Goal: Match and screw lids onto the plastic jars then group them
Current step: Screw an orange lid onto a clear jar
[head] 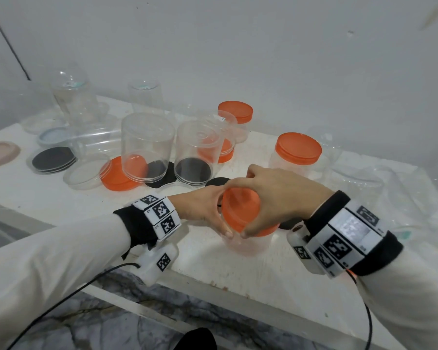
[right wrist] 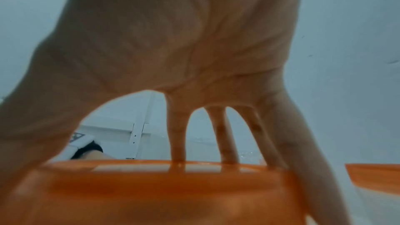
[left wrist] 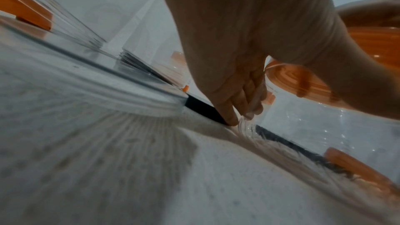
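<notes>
Beside the capped jar (head: 295,155), our left hand (head: 202,208) grips a clear jar (head: 248,242) while our right hand (head: 276,195) clasps its orange lid (head: 238,208), mid-screwing; next we twist it tight

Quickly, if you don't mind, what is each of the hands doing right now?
Left hand: holds the jar.
Right hand: grips the orange lid on that jar.

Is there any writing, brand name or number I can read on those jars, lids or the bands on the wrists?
No readable words anywhere.
Left wristband: black-and-white square code patterns, plus tiny marks too small to read.
Right wristband: the same code patterns; its pale panel is blurred.
Clear jar at the back: a small sticker, too small to read.
Orange lids: blank.
</notes>
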Motion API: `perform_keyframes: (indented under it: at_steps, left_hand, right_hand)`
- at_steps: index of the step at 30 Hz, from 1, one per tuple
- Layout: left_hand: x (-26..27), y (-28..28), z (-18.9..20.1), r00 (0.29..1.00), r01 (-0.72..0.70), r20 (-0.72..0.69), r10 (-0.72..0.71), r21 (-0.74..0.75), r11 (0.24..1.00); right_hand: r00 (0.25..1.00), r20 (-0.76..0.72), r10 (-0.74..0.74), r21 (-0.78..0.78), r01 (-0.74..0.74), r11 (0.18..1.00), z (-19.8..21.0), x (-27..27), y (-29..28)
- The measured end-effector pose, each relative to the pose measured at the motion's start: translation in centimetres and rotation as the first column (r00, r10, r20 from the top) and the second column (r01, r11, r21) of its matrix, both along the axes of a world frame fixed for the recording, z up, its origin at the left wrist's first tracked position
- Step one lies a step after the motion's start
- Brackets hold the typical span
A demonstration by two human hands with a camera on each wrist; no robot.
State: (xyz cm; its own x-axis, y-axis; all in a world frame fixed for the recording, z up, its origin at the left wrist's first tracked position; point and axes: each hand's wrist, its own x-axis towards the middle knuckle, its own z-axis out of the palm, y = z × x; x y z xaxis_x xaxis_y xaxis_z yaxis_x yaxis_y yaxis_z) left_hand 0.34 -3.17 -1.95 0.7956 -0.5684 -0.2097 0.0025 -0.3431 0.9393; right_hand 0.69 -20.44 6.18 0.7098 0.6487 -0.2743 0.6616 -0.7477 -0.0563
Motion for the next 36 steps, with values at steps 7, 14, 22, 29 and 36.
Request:
perform_keyframes:
  at_steps: [7,14,22,29,36]
  left_hand:
    - [-0.2,-0.1,0.4,0.996,-0.026,0.084,0.021,0.059,0.998]
    - [-0.5,-0.1,0.7,0.996,0.025,0.085,-0.029,0.039,0.999]
    - [1.8,2.1,5.3,0.639,-0.428,0.688,0.344,-0.054,0.902]
    - [5.2,3.3,3.4,0.4,-0.725,0.904,0.147,0.214,0.654]
    - [5.9,3.4,1.7,0.451,-0.76,0.883,0.13,0.303,0.575]
  right_hand:
    - [0.997,0.061,-0.039,0.009,0.039,0.999,-0.6,-0.4,0.3]
    - [0.999,0.014,-0.037,0.016,0.037,0.999,-0.1,-0.7,-0.6]
    - [0.969,0.221,-0.109,0.12,0.084,0.989,3.2,2.2,-3.7]
    - [0.94,0.284,-0.188,0.236,0.122,0.964,-0.1,6.4,-2.5]
    - [0.956,0.237,-0.173,0.161,0.137,0.977,-2.6,8.9,-1.3]
